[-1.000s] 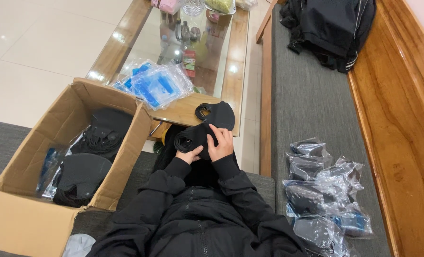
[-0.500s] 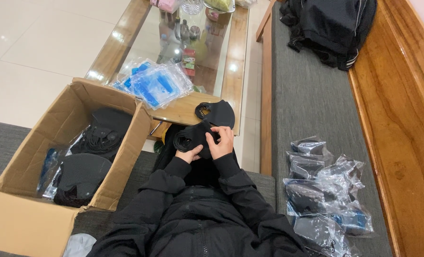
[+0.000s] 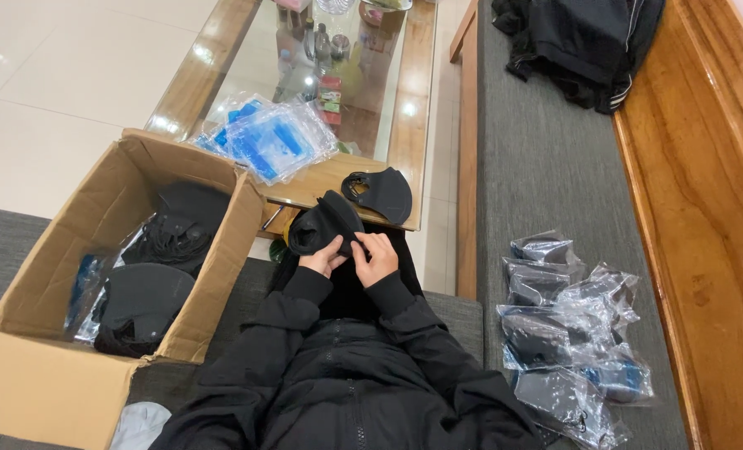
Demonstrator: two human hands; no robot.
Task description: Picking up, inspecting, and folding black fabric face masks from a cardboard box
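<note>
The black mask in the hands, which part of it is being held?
Both hands hold one black mask by its near edge: the left hand under the lower edge, the right hand pinching its right side.

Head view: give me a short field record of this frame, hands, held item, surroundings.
left hand: grips the lower edge of a black face mask
right hand: fingers on the same mask's right edge
second mask: lies flat on the glass-topped table, apart from the held one
cardboard box: open, left of the person, holds black masks
blue-printed bags: stacked on the table's near corner
bagged masks: piled on the grey bench, right
dark jacket: bundled at the bench's far end
</note>
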